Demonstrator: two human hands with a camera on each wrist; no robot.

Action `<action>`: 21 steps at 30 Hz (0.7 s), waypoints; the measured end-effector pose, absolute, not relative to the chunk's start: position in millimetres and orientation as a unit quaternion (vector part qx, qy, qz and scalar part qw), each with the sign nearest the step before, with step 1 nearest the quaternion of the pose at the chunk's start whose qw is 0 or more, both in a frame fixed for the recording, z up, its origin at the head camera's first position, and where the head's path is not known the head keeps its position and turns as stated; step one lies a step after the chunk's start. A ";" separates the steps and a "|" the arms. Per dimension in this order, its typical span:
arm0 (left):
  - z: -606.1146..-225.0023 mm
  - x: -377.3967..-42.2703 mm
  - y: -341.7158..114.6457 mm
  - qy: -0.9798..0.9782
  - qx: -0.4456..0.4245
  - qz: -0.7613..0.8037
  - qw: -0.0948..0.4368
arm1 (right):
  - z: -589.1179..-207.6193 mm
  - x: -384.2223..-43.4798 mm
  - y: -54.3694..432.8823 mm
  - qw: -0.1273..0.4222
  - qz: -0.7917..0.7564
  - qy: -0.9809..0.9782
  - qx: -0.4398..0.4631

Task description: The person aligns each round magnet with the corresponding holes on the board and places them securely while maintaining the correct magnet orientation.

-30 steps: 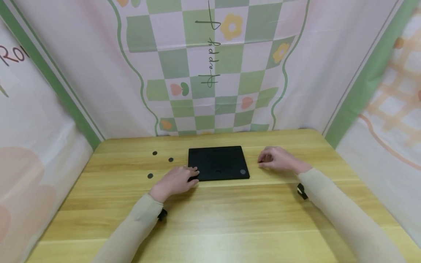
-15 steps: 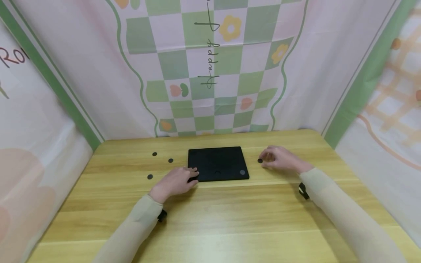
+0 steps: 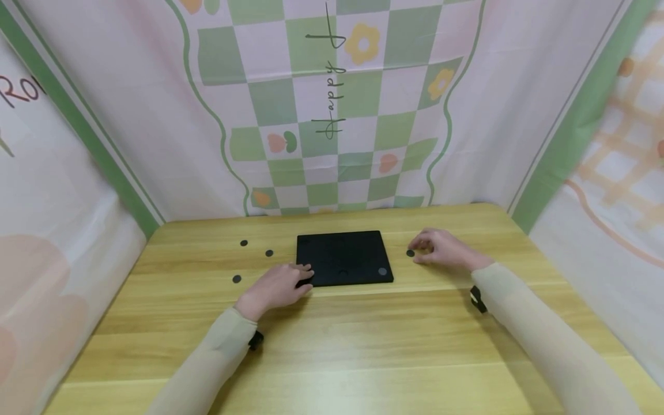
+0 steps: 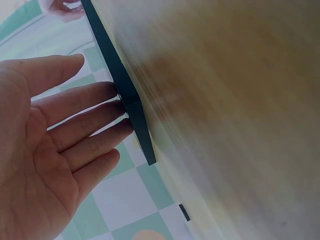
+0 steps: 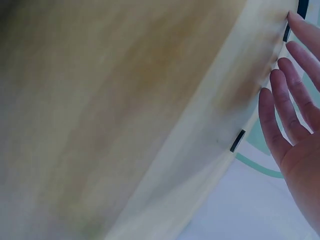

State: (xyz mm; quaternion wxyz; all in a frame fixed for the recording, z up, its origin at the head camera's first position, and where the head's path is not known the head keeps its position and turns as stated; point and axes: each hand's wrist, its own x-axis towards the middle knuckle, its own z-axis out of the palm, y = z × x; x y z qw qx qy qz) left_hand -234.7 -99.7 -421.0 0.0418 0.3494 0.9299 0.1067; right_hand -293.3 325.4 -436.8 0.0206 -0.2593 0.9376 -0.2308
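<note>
A thin black rectangular board (image 3: 342, 253) lies flat on the wooden table, with one grey disc (image 3: 382, 271) at its near right corner. At the board's near left corner rests my left hand (image 3: 275, 290). In the left wrist view its fingers (image 4: 92, 125) are nearly straight and some tips touch the board's edge (image 4: 132, 100). My right hand (image 3: 443, 249) is on the table right of the board. A small dark disc (image 3: 410, 253) lies flat at its thumb and index fingertips. Those fingertips (image 5: 296, 22) stand apart on either side of the disc in the right wrist view.
Left of the board lie three dark discs (image 3: 269, 253), spaced apart. Another disc (image 5: 237, 141) shows beyond my right fingers in the right wrist view. Patterned cloth (image 3: 342, 115) hangs behind the table (image 3: 332, 346) and along both sides.
My right thumb and index finger have spread a little, so the disc under them is now in plain view. My left hand stays on the board's corner.
</note>
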 end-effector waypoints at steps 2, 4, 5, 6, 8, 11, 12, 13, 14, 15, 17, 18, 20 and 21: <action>-420.5 -234.8 -99.6 0.929 0.350 0.109 0.041 | -436.7 -294.0 326.1 0.020 -0.238 0.936 -0.259; -419.9 -234.8 -99.3 0.929 0.351 0.109 0.039 | -436.7 -294.7 327.0 0.021 -0.245 0.934 -0.260; -419.6 -234.9 -99.0 0.929 0.351 0.110 0.040 | -436.8 -295.2 327.4 0.021 -0.246 0.934 -0.259; -419.2 -234.8 -98.8 0.929 0.352 0.108 0.040 | -436.7 -295.7 327.7 0.023 -0.248 0.934 -0.256; -418.1 -234.5 -98.3 0.929 0.352 0.108 0.041 | -436.5 -296.4 328.0 0.027 -0.250 0.935 -0.251; -417.4 -234.3 -97.9 0.928 0.353 0.107 0.042 | -436.4 -297.5 328.3 0.032 -0.253 0.936 -0.244; -417.2 -234.1 -97.8 0.928 0.353 0.109 0.043 | -436.4 -297.9 328.3 0.035 -0.256 0.935 -0.242; -417.1 -234.0 -97.9 0.928 0.353 0.111 0.045 | -436.5 -298.4 328.2 0.036 -0.257 0.935 -0.241; -417.1 -233.9 -97.9 0.928 0.353 0.114 0.046 | -436.6 -298.8 328.2 0.037 -0.259 0.935 -0.240; -417.3 -233.9 -98.0 0.928 0.352 0.113 0.046 | -436.9 -299.2 328.2 0.038 -0.261 0.935 -0.238; -417.0 -233.8 -98.2 0.928 0.351 0.115 0.050 | -437.2 -300.0 327.7 0.041 -0.267 0.934 -0.236; -417.0 -233.7 -98.3 0.928 0.352 0.117 0.050 | -437.4 -300.3 327.5 0.042 -0.269 0.933 -0.235; -417.0 -233.7 -98.5 0.928 0.351 0.114 0.049 | -438.0 -300.9 327.4 0.042 -0.270 0.933 -0.235; -416.9 -233.6 -98.6 0.928 0.352 0.113 0.047 | -438.3 -301.2 327.6 0.042 -0.270 0.932 -0.236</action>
